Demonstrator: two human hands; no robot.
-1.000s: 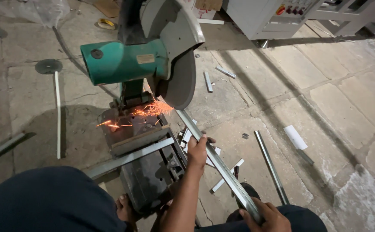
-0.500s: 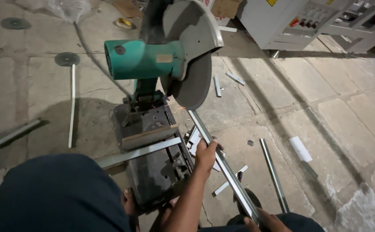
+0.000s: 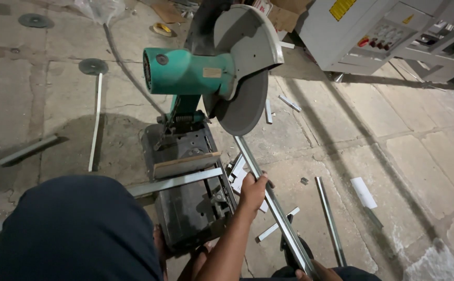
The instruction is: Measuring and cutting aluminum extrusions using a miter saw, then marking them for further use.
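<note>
A long grey metal channel (image 3: 268,198) lies slantwise on the floor just right of the chop saw's base, its far end reaching under the raised cutting disc (image 3: 243,106) and its near end running down to the bottom edge of the view. The left hand (image 3: 252,191) is closed around this channel about midway along it, fingers wrapped over the top. The right hand (image 3: 318,271) shows only as a sliver at the bottom edge, resting against the channel's near end; whether its fingers are closed on the metal cannot be told.

The disc sits under a grey half-round guard (image 3: 248,36), fixed to a teal motor housing (image 3: 188,71), with the saw head tilted up. Below it stands the dark steel base with its vise (image 3: 190,177), and a second metal bar (image 3: 177,182) lies crosswise over that base, extending left past the person's dark-clad knee (image 3: 76,234).

Short offcuts (image 3: 237,174) are scattered between the base and the held channel. Another long strip (image 3: 330,218) lies near the channel on its right, roughly parallel to it. Further left, a thin white strip (image 3: 97,122) lies below a spare disc (image 3: 92,66) on the paved floor (image 3: 404,135). A grey machine cabinet (image 3: 373,31) stands at the top right.
</note>
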